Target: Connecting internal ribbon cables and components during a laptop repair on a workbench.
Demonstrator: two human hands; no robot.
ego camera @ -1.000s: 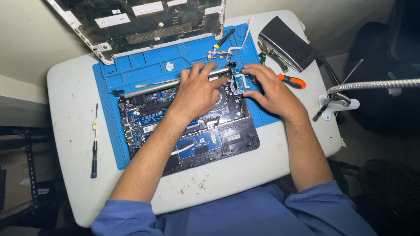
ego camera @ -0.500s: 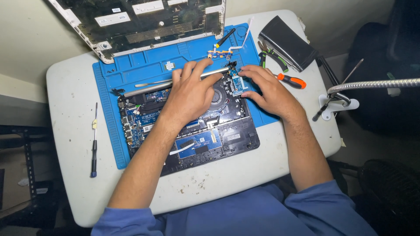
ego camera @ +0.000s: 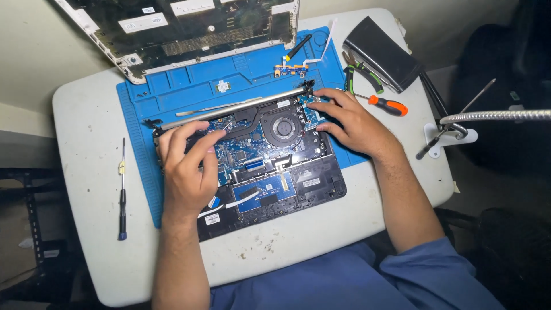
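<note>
An opened laptop base point(ego camera: 270, 172) lies on a blue work mat point(ego camera: 189, 86), its blue circuit board and round black fan point(ego camera: 282, 127) exposed. My left hand point(ego camera: 188, 166) rests on the left part of the board, fingers curled onto the components near the left hinge. My right hand point(ego camera: 351, 121) grips the base's upper right corner, fingertips at the small board by the right hinge. Neither hand holds a tool.
The removed bottom cover point(ego camera: 183, 28) leans at the back. A black screwdriver point(ego camera: 122, 195) lies left on the white table point(ego camera: 80, 115). Pliers point(ego camera: 361, 77), an orange-handled screwdriver point(ego camera: 385, 104), a black battery pack point(ego camera: 383, 53) and a gooseneck arm point(ego camera: 493, 116) sit right. A small board point(ego camera: 291, 70) lies on the mat.
My left hand has slid from the middle of the board, over the fan, to the left side. The fan now shows. My right hand stays at the right corner.
</note>
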